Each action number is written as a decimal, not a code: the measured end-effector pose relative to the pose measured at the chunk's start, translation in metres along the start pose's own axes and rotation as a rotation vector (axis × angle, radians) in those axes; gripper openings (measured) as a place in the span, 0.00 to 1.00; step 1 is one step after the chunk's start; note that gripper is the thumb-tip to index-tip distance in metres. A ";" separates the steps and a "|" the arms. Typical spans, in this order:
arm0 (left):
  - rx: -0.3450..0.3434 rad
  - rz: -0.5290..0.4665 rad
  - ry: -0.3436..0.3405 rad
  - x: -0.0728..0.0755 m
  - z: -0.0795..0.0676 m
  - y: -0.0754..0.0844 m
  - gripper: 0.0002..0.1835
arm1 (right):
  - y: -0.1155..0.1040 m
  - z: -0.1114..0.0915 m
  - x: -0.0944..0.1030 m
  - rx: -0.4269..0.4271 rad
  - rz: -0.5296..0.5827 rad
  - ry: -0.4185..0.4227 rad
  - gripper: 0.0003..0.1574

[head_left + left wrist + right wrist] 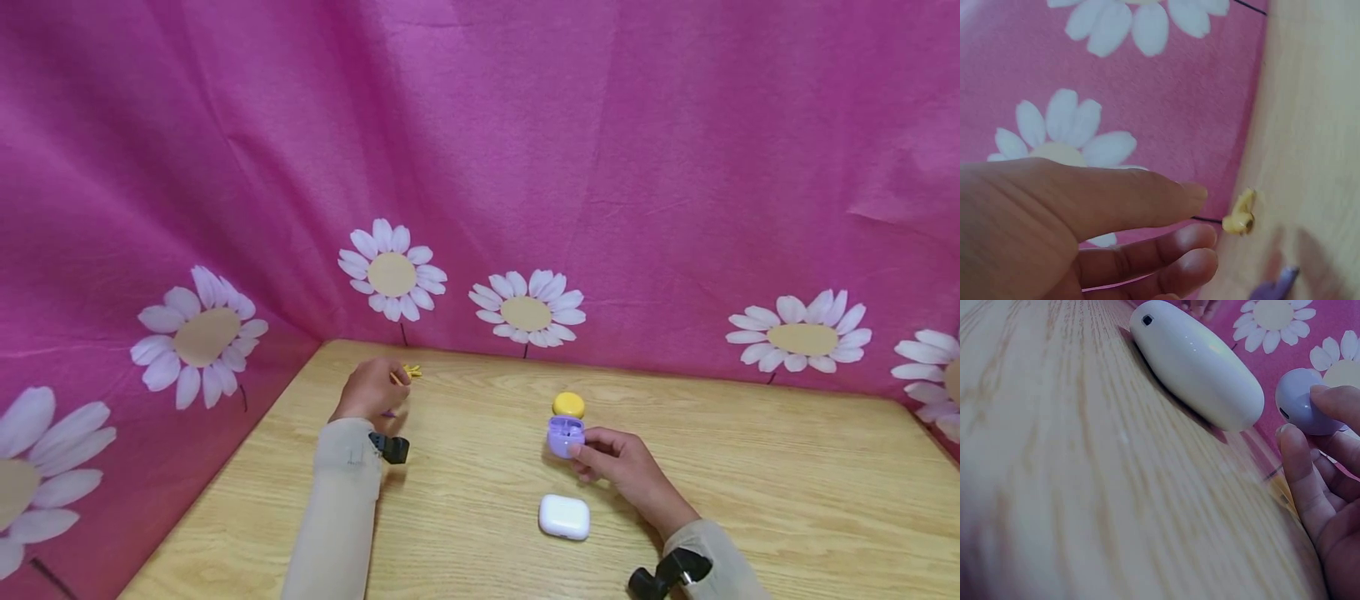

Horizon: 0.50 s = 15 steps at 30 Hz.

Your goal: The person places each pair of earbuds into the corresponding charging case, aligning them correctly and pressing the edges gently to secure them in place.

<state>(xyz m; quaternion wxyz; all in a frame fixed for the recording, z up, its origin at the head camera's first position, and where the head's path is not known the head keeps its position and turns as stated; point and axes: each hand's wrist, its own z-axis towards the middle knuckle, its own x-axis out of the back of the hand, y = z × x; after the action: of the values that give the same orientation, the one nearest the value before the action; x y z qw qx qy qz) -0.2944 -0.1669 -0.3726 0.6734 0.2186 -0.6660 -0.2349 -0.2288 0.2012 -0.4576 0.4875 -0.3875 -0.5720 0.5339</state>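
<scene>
My right hand [626, 471] pinches a small purple earbud case [566, 442] between thumb and fingers, its lid raised. In the right wrist view the case [1304, 403] appears off the table. Over the table's far left, my left hand [371, 387] hovers with the thumb extended and the fingers loosely bent. Between its fingertips the left wrist view shows nothing held. Just beyond it lie yellow earbuds [1239, 220]. A purple earbud [1274, 286] sits near that hand, partly cut off by the frame's edge.
A closed white earbud case [564, 517] lies in front of the purple one. Behind the purple case sits a round yellow case [568, 405]. The wooden table [465, 467] meets a pink cloth [637, 167] with daisies at its back and left.
</scene>
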 end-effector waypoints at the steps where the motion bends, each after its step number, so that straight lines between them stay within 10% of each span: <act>1: 0.001 0.011 0.003 0.000 0.000 -0.002 0.04 | 0.000 0.000 0.000 -0.002 0.000 0.003 0.23; 15: 0.113 0.061 -0.034 -0.002 0.001 -0.022 0.08 | 0.000 0.000 0.001 0.000 -0.006 0.001 0.22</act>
<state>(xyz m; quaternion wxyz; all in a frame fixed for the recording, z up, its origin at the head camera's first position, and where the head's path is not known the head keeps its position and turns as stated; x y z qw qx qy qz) -0.2963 -0.1831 -0.3870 0.6553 0.2318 -0.6960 -0.1801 -0.2288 0.2024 -0.4577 0.4892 -0.3860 -0.5729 0.5325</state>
